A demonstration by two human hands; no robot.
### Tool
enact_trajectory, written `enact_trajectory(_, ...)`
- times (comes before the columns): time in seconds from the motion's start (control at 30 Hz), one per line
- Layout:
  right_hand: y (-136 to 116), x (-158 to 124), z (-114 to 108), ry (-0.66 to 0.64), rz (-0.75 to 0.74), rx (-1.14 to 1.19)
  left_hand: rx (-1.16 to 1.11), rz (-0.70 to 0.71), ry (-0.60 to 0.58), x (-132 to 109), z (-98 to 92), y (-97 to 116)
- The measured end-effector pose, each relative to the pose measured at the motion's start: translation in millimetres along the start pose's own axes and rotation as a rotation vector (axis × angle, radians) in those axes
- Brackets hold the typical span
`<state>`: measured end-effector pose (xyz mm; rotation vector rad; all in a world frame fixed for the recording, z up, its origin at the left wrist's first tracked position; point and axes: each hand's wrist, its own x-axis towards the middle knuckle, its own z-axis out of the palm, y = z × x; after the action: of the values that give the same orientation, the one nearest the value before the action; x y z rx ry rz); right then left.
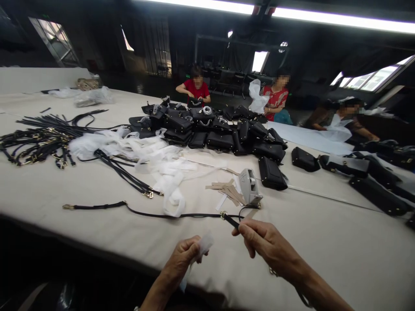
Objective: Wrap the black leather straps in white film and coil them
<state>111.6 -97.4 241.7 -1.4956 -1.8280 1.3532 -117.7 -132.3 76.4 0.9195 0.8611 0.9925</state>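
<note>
A long pale table fills the workroom. Nearest, the left hand pinches a scrap of white paper; the right hand grips one end of a black strap trailing toward nine o'clock. At twelve o'clock sits a tape dispenser, with black bags piled beyond.

Room dim overall. Main light comes from long ceiling tubes, which blow out to white glare. Secondary daylight enters through windows at right, left and rear, also overexposed. The table is evenly lit, pale, with only soft, faint shadows under items on it. Background beyond the table is near black, detail lost. Strong wide-angle distortion: table edge and window frames bow at the sides. Foreground below the table edge is murky. Faces are blurred.
</note>
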Motion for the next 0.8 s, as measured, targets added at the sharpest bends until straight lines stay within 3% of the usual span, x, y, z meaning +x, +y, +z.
enact_trajectory(0.13, -10.9, -11.4, 0.1, -0.143, 0.111, 0.181, -0.036, -0.049, -0.047, -1.2, -6.2, -11.0)
enact_trajectory(0.3, -17.6, -20.2, 4.9, -0.270, 0.159, 0.237, -0.116, -0.025, -0.102, -2.5, -9.3, -9.9)
enact_trajectory(0.8, -17.2, -2.5, 21.2, -0.315, 0.187, 0.186, -0.052, -0.016, -0.123, -4.7, -13.1, 8.8)
